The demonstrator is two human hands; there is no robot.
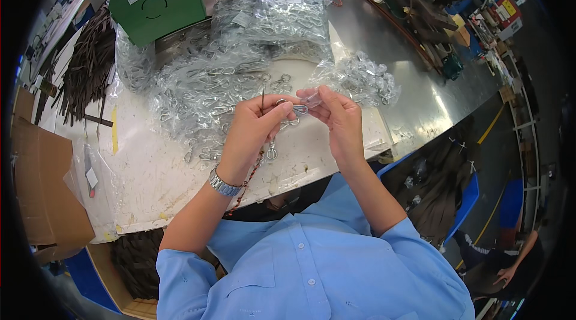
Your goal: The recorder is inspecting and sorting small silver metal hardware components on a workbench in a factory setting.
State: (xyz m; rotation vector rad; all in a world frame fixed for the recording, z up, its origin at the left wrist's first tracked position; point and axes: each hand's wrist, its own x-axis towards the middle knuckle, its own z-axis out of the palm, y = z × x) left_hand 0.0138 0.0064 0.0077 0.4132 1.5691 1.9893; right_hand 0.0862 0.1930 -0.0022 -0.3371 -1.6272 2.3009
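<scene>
In front of me, over the white worktop (312, 167), my two hands meet. My left hand (252, 128) pinches a small silver metal snap hook (300, 109) between thumb and forefinger. A thin dark strip stands up beside that forefinger, and another hook with a ring (272, 152) hangs below the hand. My right hand (343, 125) has its fingers closed on a small clear plastic sleeve (313, 99), which touches the hook's end. Just beyond lies a heap of metal snap hooks in clear plastic (204, 89), with some loose ones at its near edge.
A green machine (159, 5) stands at the back left, near dark brown straps (90, 62). Bagged hooks (291, 11) are piled at the back. Right of my hands lies a smaller wrapped heap (366, 80). A cardboard box (48, 182) is at left; another person's hand (507, 275) shows lower right.
</scene>
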